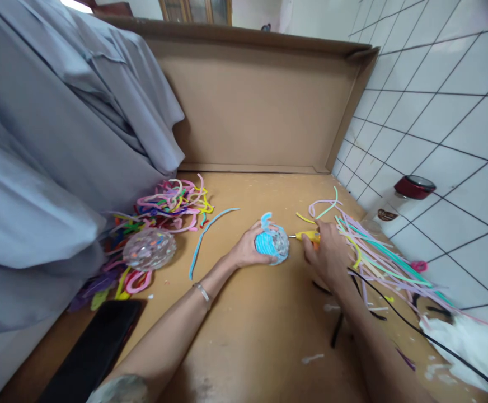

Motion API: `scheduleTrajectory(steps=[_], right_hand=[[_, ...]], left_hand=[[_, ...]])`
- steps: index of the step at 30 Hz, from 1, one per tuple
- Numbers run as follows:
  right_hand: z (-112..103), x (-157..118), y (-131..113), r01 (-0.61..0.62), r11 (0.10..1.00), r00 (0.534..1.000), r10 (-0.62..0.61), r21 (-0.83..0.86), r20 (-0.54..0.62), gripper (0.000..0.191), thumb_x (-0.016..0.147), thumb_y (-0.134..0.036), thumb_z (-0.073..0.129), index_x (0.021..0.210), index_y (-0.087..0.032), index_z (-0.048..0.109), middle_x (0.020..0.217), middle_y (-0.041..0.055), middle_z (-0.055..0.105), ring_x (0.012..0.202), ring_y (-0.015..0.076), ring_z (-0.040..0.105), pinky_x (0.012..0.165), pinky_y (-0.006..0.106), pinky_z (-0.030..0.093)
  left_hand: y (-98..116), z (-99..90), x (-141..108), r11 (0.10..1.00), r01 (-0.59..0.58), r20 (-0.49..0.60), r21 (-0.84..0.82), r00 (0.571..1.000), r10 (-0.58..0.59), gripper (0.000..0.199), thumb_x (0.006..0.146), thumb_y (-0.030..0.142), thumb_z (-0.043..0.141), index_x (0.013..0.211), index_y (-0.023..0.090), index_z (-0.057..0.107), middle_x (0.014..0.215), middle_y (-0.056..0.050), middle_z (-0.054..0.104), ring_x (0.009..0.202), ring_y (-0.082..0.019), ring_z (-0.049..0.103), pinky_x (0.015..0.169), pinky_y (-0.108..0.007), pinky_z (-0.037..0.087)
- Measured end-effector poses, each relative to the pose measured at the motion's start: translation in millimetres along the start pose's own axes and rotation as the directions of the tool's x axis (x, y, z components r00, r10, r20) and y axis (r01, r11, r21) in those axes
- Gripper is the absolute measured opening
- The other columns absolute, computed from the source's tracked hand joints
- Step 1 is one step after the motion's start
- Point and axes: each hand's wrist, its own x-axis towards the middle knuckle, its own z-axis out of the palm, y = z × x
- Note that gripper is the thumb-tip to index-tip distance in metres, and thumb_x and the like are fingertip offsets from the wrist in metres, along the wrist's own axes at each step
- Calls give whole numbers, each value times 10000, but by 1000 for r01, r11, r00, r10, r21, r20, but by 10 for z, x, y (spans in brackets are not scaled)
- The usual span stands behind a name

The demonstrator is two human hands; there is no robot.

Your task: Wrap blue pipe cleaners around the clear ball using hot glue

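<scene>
Your left hand (250,246) grasps a blue-wrapped ball (272,245); your right hand (331,252) grips a yellow glue gun (306,236), tip near it.

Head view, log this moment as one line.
left hand: holds blue-wrapped ball | right hand: holds yellow tool, tip at ball's side | blue strip: on table

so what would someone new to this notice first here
Probably the bright blue wrapped object in the left hand at the centre, with the yellow tool in the right hand pointing at it. Next, the tangled heap of colourful fuzzy strips on the left, and the large cardboard panel standing behind the work surface.
</scene>
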Motion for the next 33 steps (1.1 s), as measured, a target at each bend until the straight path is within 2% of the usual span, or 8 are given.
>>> scheduleTrajectory(steps=[3,6,8,13,20,25,29,33], right_hand=[[-146,9,-288,176,916,984,-179,361,-26,499,890,-343,483,1362,-190,434,986,90,596,886,229,551,754,354,435],[-173,-29,-505,307,842,942,-336,443,-15,332,900,-289,490,1216,-232,571,968,72,597,884,213,546,740,339,414],[-129,-64,-557,338,802,927,-374,492,-27,235,911,-244,464,1063,-228,643,911,59,603,855,200,553,726,329,412],[-35,-128,-474,169,742,986,-128,649,-110,206,930,-242,458,963,-201,657,861,51,660,802,171,611,718,304,472],[-27,-156,-447,31,700,996,34,714,-77,170,883,-297,547,887,-194,683,841,52,699,774,171,636,704,307,497],[38,-163,-430,22,709,998,22,704,-53,157,862,-308,576,820,-198,681,775,41,679,731,166,620,667,297,492],[81,-172,-421,105,713,994,-60,694,-89,146,872,-264,563,790,-210,673,736,26,662,667,149,591,603,275,472],[94,-182,-433,193,771,978,-99,606,-185,169,860,-218,568,1004,-220,657,827,42,648,763,177,596,681,309,490]], left_hand=[[-13,28,2,998,-47,-9,33,999,47,687,511,283,844,1154,210,614,1276,-109,559,1221,-313,526,1076,-503,387],[-49,45,2,994,-106,-18,33,994,107,624,544,285,823,1130,205,624,1236,-113,579,1228,-305,521,1067,-495,403],[-63,47,2,993,-115,-28,16,993,115,600,554,282,822,1116,200,627,1221,-117,586,1232,-299,520,1060,-487,413],[-44,41,4,995,-91,-24,27,995,92,669,497,234,851,1123,206,617,1244,-106,579,1225,-298,523,1057,-504,407],[-34,29,2,994,-108,-29,8,994,108,645,514,239,846,1113,205,613,1231,-109,595,1233,-297,516,1064,-499,396],[-57,21,-3,996,-88,-27,11,996,88,668,508,245,860,1127,203,612,1259,-115,569,1232,-298,519,1063,-501,393],[-62,26,-6,997,-83,-25,3,996,84,669,503,244,863,1125,213,616,1270,-114,556,1232,-300,521,1059,-499,399],[-73,33,-9,994,-108,-27,-8,994,108,652,519,237,849,1128,219,615,1256,-110,565,1236,-300,520,1057,-495,403]])
